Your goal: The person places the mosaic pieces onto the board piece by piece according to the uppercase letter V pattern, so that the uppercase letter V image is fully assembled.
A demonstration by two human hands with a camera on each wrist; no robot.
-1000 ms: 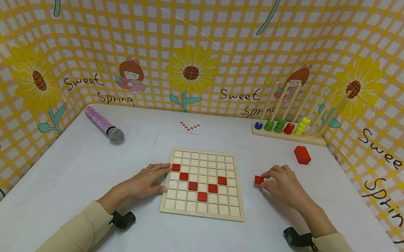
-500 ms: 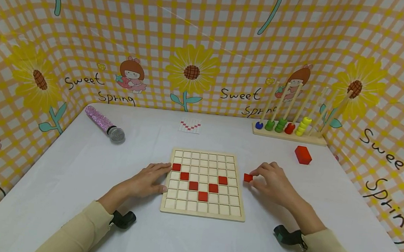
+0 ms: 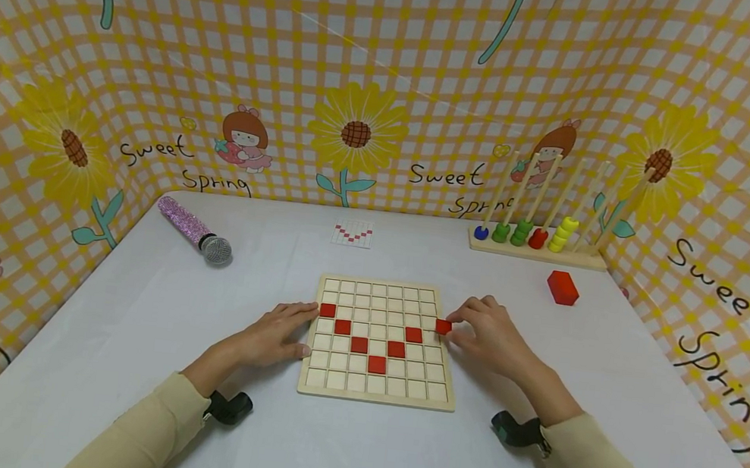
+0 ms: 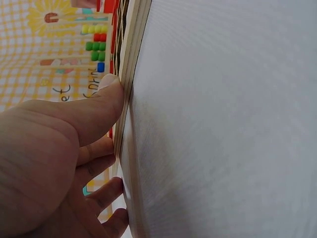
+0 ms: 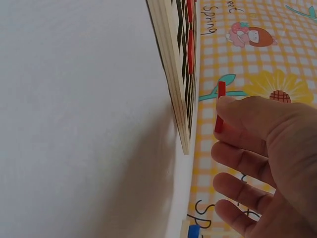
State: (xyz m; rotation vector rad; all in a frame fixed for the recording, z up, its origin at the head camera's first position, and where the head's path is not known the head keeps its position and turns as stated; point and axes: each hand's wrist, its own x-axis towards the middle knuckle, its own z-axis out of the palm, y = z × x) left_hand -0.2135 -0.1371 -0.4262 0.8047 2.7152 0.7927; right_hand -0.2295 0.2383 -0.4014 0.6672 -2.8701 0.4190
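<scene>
A wooden grid board (image 3: 339, 377) lies in the middle of the white table, with several red square tiles set in its cells in a V shape. My right hand (image 3: 494, 336) pinches another red tile (image 3: 444, 327) between thumb and fingertips, over the board's right edge. The right wrist view shows this thin tile (image 5: 219, 116) held above the board's level. My left hand (image 3: 273, 336) rests at the board's left edge, thumb and fingertips touching its side. In the left wrist view, the left thumb (image 4: 106, 101) lies against the wooden rim, fingers loosely extended.
A small card (image 3: 352, 234) with a red V pattern lies behind the board. At the back left is a glittery pink microphone (image 3: 193, 230). A bead-peg stand (image 3: 538, 253) with coloured beads stands at the back right, and a red block (image 3: 562, 288) lies in front of it.
My right hand has moved left with the red tile, from the table beside the board to over its right edge. The left hand has stayed in place.
</scene>
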